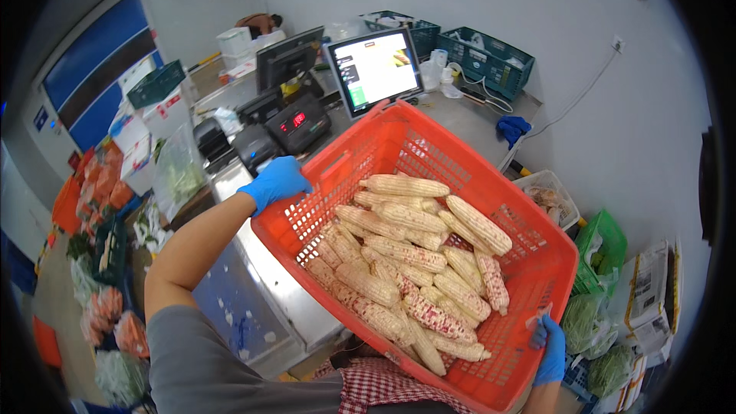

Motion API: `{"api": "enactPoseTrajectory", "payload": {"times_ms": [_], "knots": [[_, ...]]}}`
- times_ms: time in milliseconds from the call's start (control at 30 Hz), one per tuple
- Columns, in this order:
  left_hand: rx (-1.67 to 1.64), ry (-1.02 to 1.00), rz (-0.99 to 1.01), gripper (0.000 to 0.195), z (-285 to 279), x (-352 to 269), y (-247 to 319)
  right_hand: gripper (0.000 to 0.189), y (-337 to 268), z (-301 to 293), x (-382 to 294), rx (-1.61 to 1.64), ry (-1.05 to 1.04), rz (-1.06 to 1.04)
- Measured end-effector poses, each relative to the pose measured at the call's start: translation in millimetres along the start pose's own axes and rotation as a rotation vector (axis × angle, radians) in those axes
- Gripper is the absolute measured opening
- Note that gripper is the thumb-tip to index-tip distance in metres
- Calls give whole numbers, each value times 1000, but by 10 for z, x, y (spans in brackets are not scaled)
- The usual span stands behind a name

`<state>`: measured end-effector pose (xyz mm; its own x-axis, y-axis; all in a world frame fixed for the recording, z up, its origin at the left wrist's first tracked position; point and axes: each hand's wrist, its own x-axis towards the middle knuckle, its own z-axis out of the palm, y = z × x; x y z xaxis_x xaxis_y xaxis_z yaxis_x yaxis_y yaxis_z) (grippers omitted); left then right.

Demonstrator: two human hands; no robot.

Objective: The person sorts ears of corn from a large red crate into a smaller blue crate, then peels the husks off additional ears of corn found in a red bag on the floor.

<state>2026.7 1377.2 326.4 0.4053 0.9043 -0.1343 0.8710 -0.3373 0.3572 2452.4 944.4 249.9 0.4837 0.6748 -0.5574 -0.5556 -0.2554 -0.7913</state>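
A large red plastic crate (506, 215) with slotted walls is tilted in front of my body. Many husked corn cobs (405, 250), cream with purple-red kernels on some, lie heaped in it. My left hand (279, 184), in a blue glove, grips the crate's left wall, its fingertips hidden. At the right end my right hand (548, 351), also blue-gloved, holds the crate wall, with some fingers through the slots. The crate covers part of a steel counter (287, 276) below it.
A lit touchscreen monitor (376, 72) and a scale with a red display (298, 121) stand beyond the crate. Dark green crates (489, 60) sit at the back. Bagged vegetables (586, 322) and a green crate (601, 253) are to the right. A person (260, 24) bends over far back.
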Motion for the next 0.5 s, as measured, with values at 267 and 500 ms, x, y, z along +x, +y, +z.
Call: {"api": "enactPoseTrajectory", "payload": {"times_ms": [267, 500], "knots": [[-34, -131, -11, 36, 39, 108, -143, 12, -494, 482, -142, 100, 42, 153], [-86, -175, -97, 36, 104, 82, -294, 19, -656, 626, -89, -109, 148, 99]]}}
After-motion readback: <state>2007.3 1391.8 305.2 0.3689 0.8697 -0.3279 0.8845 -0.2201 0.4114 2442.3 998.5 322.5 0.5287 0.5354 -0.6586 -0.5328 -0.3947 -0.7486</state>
